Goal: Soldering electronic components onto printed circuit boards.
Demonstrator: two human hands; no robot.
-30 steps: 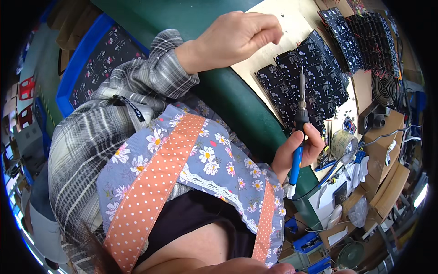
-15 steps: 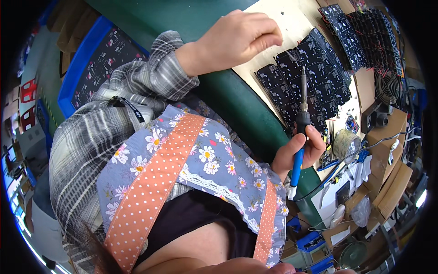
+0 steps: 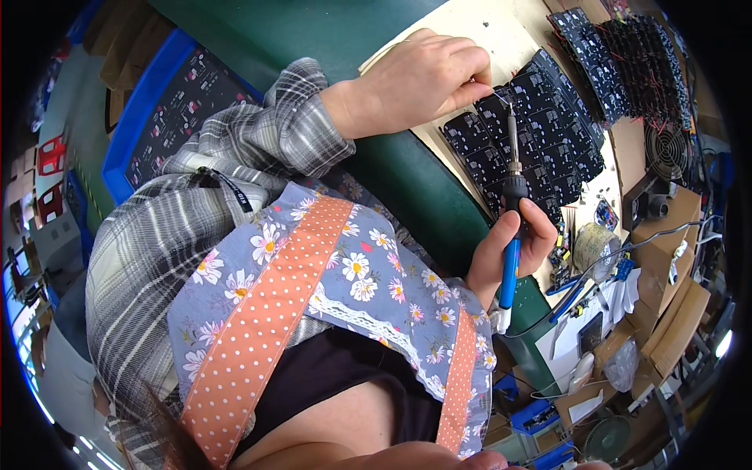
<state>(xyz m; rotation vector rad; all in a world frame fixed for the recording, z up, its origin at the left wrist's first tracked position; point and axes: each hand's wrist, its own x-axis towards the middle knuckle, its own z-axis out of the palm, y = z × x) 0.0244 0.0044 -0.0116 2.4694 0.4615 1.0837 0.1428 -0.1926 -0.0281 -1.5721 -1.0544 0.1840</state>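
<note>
Leftmost, we see a blue tray (image 3: 133, 129) of dark boards, then our left hand (image 3: 423, 82) with thumb and forefinger pinching what looks like a thin wire (image 3: 500, 97). Next, our right hand (image 3: 492, 252) curls around the blue-handled soldering iron (image 3: 514, 188), its tip near that wire, above the black circuit boards (image 3: 548, 145); farther right stand stacked boards (image 3: 638, 70) and a round fan grille (image 3: 666, 149).

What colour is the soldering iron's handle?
The handle is blue, with a black front grip; best seen in the head view.
</note>
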